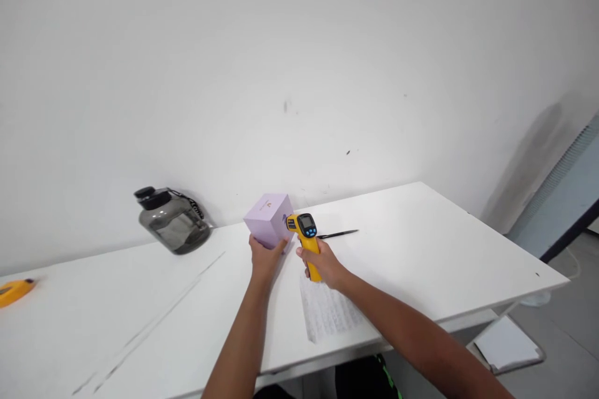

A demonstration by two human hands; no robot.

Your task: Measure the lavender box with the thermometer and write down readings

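A pale purple box [267, 211] stands on the white table, and my left hand [266, 255] grips its near lower part, thumb on the right side. In my right hand [322, 260] is a yellow and black infrared thermometer gun [309, 239], held by its handle with the small screen facing me. Its nose is at the box's right face; whether it touches cannot be made out. Behind the thermometer lies a thin black pen-like stick [341, 234], its left end hidden. Below my right hand is a sheet of paper with writing [327, 315].
A grey translucent water bottle [175, 221] with a black cap stands at the back left near the wall. An orange tool [16, 292] lies at the far left table edge. The white table [449, 243] meets the wall behind; a grey panel [561, 181] leans at right.
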